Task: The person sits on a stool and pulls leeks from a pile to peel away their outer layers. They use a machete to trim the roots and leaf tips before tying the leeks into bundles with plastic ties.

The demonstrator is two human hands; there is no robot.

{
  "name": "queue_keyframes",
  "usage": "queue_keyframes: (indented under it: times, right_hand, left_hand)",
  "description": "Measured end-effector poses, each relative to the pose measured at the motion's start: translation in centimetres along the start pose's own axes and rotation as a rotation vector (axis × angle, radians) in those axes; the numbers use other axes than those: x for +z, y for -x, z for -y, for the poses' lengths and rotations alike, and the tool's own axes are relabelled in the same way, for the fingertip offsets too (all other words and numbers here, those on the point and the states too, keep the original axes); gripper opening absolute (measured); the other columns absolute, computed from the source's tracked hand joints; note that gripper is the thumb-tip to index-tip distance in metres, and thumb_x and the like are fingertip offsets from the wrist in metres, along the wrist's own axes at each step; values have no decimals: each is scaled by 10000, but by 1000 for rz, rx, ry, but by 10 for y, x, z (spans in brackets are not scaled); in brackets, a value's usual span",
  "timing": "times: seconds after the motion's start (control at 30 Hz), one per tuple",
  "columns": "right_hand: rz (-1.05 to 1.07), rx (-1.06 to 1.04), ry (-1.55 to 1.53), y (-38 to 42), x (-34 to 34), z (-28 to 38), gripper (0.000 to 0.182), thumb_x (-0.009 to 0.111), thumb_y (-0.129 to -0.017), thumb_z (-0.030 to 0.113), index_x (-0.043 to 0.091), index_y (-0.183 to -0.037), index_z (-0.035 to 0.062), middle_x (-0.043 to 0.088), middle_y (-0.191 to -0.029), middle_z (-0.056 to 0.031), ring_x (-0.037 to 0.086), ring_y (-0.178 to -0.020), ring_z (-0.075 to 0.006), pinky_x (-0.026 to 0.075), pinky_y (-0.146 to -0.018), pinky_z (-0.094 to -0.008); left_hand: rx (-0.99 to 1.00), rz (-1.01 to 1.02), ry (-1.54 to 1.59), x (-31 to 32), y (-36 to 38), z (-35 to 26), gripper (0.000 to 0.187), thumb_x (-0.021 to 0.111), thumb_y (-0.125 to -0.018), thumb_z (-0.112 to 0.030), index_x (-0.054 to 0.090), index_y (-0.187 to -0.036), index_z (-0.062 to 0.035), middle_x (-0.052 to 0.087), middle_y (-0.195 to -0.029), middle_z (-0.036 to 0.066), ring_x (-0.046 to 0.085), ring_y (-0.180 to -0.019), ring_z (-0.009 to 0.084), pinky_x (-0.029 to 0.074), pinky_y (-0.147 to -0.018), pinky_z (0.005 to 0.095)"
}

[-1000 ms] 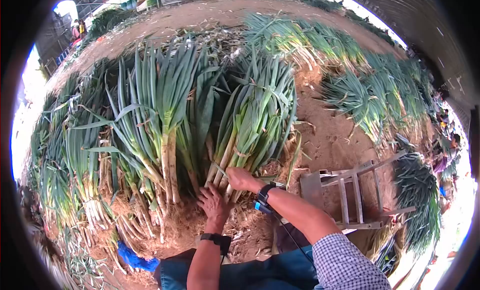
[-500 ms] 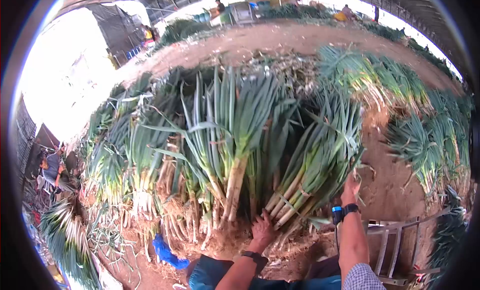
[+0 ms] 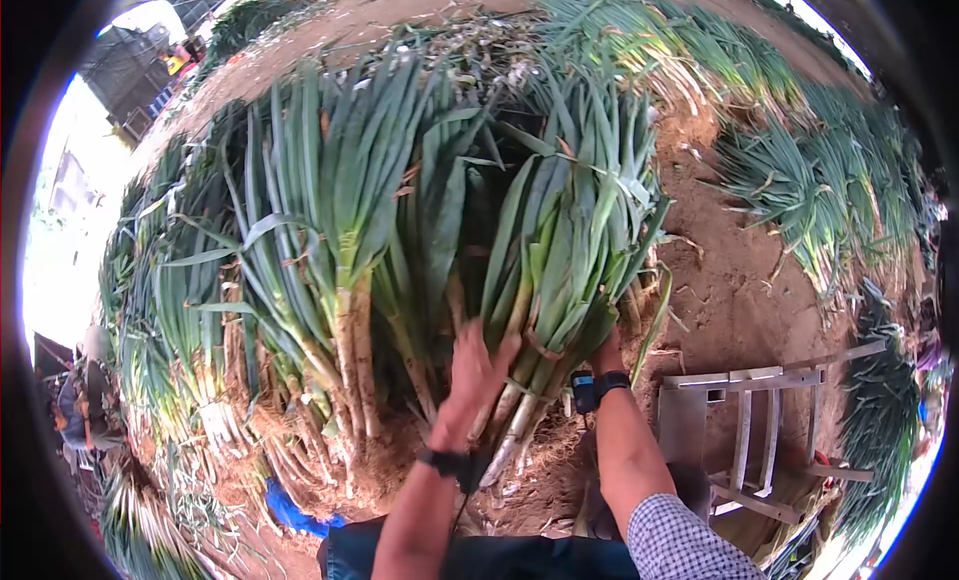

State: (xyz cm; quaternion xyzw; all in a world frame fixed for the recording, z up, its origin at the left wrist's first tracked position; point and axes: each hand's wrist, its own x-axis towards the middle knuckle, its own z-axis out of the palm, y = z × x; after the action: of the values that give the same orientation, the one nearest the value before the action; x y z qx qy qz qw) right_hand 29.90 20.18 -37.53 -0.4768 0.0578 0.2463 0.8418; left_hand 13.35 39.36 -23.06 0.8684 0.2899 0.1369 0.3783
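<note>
Green leek bundle (image 3: 559,250) leans upright against the heap, its pale stalks under the left hand (image 3: 472,375), fingers spread flat; the right hand (image 3: 606,355) is tucked behind it, grip hidden. A grey metal stool (image 3: 759,420) stands near on dirt floor (image 3: 729,280)

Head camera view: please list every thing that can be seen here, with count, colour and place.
Tied leek bundle: one, green leaves and pale stalks, centre, between both hands.
Other leek bundles: many, green and white, stacked at left and centre.
Leek piles: several, green, on the ground at right and top.
Earth floor: brown, bare at right of centre.
Metal stool: one, grey, lower right.
Blue cloth: one, bottom left.
Another person: one, far left edge.
Left hand: open, pressed on the bundle front, black wristband.
Right hand: mostly hidden behind the bundle, black wristband.
</note>
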Motion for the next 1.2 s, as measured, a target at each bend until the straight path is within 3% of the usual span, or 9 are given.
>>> queue_keyframes:
  times: [0.03,0.13,0.37,0.5,0.7,0.9,1.07,1.17,1.2]
  right_hand:
    - [34,-91,192,-9,-14,-11,454,398,-1033,388,505,-1356,87,587,-1274,-103,574,-1117,-245,474,-976,-394]
    - [96,8,-151,-25,-29,-30,448,441,-1020,381,532,-1344,87,614,-1230,-73,594,-1040,-213,496,-930,-346]
    - [107,92,-126,-14,-17,-20,461,465,-1007,403,558,-1312,70,629,-1186,-87,602,-1003,-213,499,-913,-342]
    - [143,146,-129,8,-5,-20,470,478,-1000,415,572,-1293,60,638,-1160,-96,607,-982,-213,500,-904,-340]
    - [167,207,-123,39,5,-18,486,498,-989,434,594,-1265,46,651,-1122,-108,615,-950,-212,503,-889,-337]
    - [275,264,-80,58,93,28,504,518,-978,452,616,-1237,32,664,-1084,-121,622,-919,-212,506,-875,-335]
    - [311,166,136,69,228,66,520,535,-969,468,634,-1214,20,675,-1053,-132,628,-893,-212,508,-863,-332]
    - [182,-71,391,68,298,37,736,492,-952,572,525,-1260,-96,651,-1109,-268,630,-1020,-368,478,-911,-426]
    - [136,-58,595,62,313,14,707,490,-953,554,535,-1234,-93,634,-1115,-303,615,-1038,-420,475,-908,-456]
  left_hand:
    - [-85,12,114,9,-24,-2,817,678,-837,-524,452,-1291,116,495,-1327,331,512,-1226,419,402,-1035,449]
    - [-193,205,316,14,-75,-10,888,712,-795,-532,434,-1333,117,542,-1295,314,533,-1246,370,410,-1050,404]
    - [-172,359,464,41,-104,18,878,790,-719,-446,453,-1345,70,592,-1268,256,563,-1222,307,436,-1034,387]
    - [-48,81,40,37,-76,-10,897,817,-709,-328,384,-1415,15,552,-1250,280,561,-1174,376,488,-971,403]
    - [139,-25,73,18,-36,-18,915,832,-696,-257,355,-1431,6,541,-1228,235,579,-1109,361,489,-946,409]
    - [-41,-111,778,-61,6,-52,684,745,-757,9,444,-1370,-39,603,-1181,88,610,-1032,190,538,-865,314]
    - [-74,-173,622,-155,28,-13,737,740,-814,-45,352,-1441,-44,599,-1167,96,626,-979,217,568,-817,290]
    - [-87,-225,591,-207,24,36,844,742,-855,-163,234,-1519,-44,551,-1295,157,592,-1087,228,533,-876,314]
    - [-146,-473,432,-215,19,29,911,722,-880,-312,159,-1544,-43,395,-1466,210,499,-1248,266,462,-1000,372]
